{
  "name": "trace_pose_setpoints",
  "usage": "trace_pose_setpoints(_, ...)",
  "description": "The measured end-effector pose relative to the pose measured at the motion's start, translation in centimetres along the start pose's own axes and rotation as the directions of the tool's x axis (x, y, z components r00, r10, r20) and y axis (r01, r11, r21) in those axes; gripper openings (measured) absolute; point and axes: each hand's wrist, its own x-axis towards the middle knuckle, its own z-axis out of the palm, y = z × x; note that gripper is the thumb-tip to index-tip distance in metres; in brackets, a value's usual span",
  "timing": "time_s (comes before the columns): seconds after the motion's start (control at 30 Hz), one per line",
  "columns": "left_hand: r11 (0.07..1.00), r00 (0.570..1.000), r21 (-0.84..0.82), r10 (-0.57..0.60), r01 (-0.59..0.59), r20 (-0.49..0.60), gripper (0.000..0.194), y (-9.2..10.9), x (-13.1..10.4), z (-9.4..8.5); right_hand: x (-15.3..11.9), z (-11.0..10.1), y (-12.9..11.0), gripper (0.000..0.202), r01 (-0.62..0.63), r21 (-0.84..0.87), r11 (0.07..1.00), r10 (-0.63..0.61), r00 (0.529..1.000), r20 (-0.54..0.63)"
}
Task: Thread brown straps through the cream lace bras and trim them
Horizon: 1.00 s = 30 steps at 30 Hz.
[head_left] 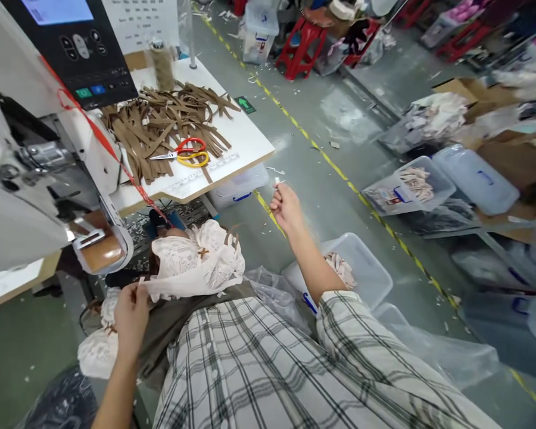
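A white lace bra [199, 259] with a small brown bow at its middle lies across my lap. My left hand [133, 310] is closed in a pinch on the end of the bra's band. Off to the right, above the floor and apart from the bra, my right hand [286, 207] has its fingers pressed together. A small white scrap [277, 180] sticks out at those fingertips; its exact kind is too small to make out. Another white lace piece [99, 354] hangs beside my left wrist.
A sewing machine [40, 155] stands at the left. Its white table [245, 146] bears brown strips [161, 122] and red-and-yellow scissors [187, 154]. Plastic bins [370, 262] with fabric pieces stand on the right, near a yellow-black floor line [339, 173]. Red stools [301, 47] are farther back.
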Motion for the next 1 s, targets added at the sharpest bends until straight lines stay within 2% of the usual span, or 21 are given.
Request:
trace_pose_setpoints(0.07, 0.990, 0.982, 0.022, 0.140, -0.139, -0.125, 0.027, 2.5, -1.5, 0.0, -2.8, 2.6, 0.2, 0.049, -0.044, 0.005, 0.999, 0.043, 0.993, 0.114)
trace_pose_setpoints(0.13, 0.944, 0.930, 0.095, 0.328, -0.317, -0.164, 0.017, 5.5, -3.2, -0.3, -6.2, 5.2, -0.1, 0.041, -0.056, -0.046, 0.997, 0.067, 0.956, 0.287)
trace_pose_setpoints(0.2, 0.879, 0.878, 0.053, 0.476, -0.473, -0.051, 0.018, 8.5, -4.6, -1.0, -9.4, 7.3, -1.0, 0.029, 0.080, -0.184, 0.980, 0.022, 0.868, 0.496)
trace_pose_setpoints(0.27, 0.864, 0.863, -0.007, 0.503, -0.504, 0.044, 0.019, 11.1, -5.3, -2.0, -11.9, 8.9, -2.0, 0.022, 0.328, -0.295, 0.897, -0.042, 0.730, 0.683)
trace_pose_setpoints(0.33, 0.863, 0.854, -0.011, 0.501, -0.505, 0.139, 0.021, 12.8, -5.5, -3.0, -13.6, 10.2, -3.0, 0.023, 0.509, -0.320, 0.799, -0.075, 0.612, 0.788)
trace_pose_setpoints(0.4, 0.859, 0.847, 0.038, 0.494, -0.510, 0.197, 0.024, 13.5, -5.2, -3.6, -14.5, 11.1, -3.7, 0.023, 0.587, -0.316, 0.746, -0.061, 0.533, 0.844)
trace_pose_setpoints(0.47, 0.846, 0.832, 0.086, 0.491, -0.527, 0.259, 0.018, 13.4, -5.0, -3.8, -14.9, 11.6, -3.9, 0.022, 0.607, -0.312, 0.731, -0.022, 0.478, 0.878)
trace_pose_setpoints(0.53, 0.831, 0.813, 0.103, 0.497, -0.546, 0.303, 0.020, 12.8, -4.9, -3.6, -15.1, 11.9, -3.9, 0.019, 0.576, -0.313, 0.755, 0.018, 0.459, 0.888)
trace_pose_setpoints(0.63, 0.813, 0.800, 0.100, 0.530, -0.574, 0.281, 0.023, 12.0, -5.1, -3.2, -15.1, 11.9, -3.5, 0.014, 0.494, -0.307, 0.813, 0.036, 0.484, 0.874)
trace_pose_setpoints(0.7, 0.822, 0.802, 0.067, 0.530, -0.566, 0.276, 0.024, 11.7, -5.0, -3.3, -14.8, 11.8, -3.2, 0.013, 0.393, -0.300, 0.869, 0.052, 0.532, 0.845)
trace_pose_setpoints(0.8, 0.856, 0.814, -0.021, 0.497, -0.516, 0.301, 0.021, 11.6, -4.7, -4.2, -14.3, 11.8, -2.9, 0.017, 0.143, -0.267, 0.953, 0.116, 0.642, 0.758)
trace_pose_setpoints(0.83, 0.863, 0.814, -0.043, 0.491, -0.504, 0.309, 0.020, 11.6, -4.5, -4.6, -14.1, 11.8, -2.8, 0.018, 0.098, -0.246, 0.964, 0.128, 0.640, 0.758)
trace_pose_setpoints(0.87, 0.866, 0.814, -0.055, 0.487, -0.497, 0.318, 0.019, 11.7, -4.5, -5.0, -14.1, 11.9, -2.9, 0.018, 0.107, -0.222, 0.969, 0.114, 0.604, 0.789)
trace_pose_setpoints(0.9, 0.868, 0.812, -0.054, 0.482, -0.493, 0.329, 0.019, 11.8, -4.4, -5.4, -14.2, 12.0, -2.9, 0.017, 0.167, -0.192, 0.967, 0.073, 0.540, 0.839)
trace_pose_setpoints(1.0, 0.863, 0.804, -0.010, 0.474, -0.505, 0.359, 0.015, 12.0, -4.6, -6.2, -15.0, 12.6, -3.2, 0.012, 0.441, -0.049, 0.896, -0.079, 0.268, 0.960)
